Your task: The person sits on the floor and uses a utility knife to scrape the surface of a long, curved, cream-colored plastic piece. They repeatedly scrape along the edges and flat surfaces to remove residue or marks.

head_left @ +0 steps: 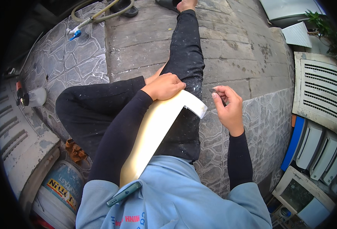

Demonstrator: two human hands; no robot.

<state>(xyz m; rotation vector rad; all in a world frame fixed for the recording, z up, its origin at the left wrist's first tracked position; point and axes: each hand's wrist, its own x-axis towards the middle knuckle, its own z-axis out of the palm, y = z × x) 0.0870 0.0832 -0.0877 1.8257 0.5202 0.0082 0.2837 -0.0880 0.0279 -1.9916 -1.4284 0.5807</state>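
A long, curved cream plastic cover lies across my lap, its hooked white end over my thigh. My left hand is closed over the far edge of the cover, fingers curled down. Off to the right of that end, my right hand is raised in a pinch, apart from the cover. Between its thumb and fingers sits a small, thin dark piece, too small to name. Part of the cover's near end is hidden by my left forearm and shirt.
At the left stand a worn white slatted panel and a paint bucket. A hose with a blue-handled tap lies at the upper left. On the right are a slatted grille and several white casings. A green phone-like object rests at my chest.
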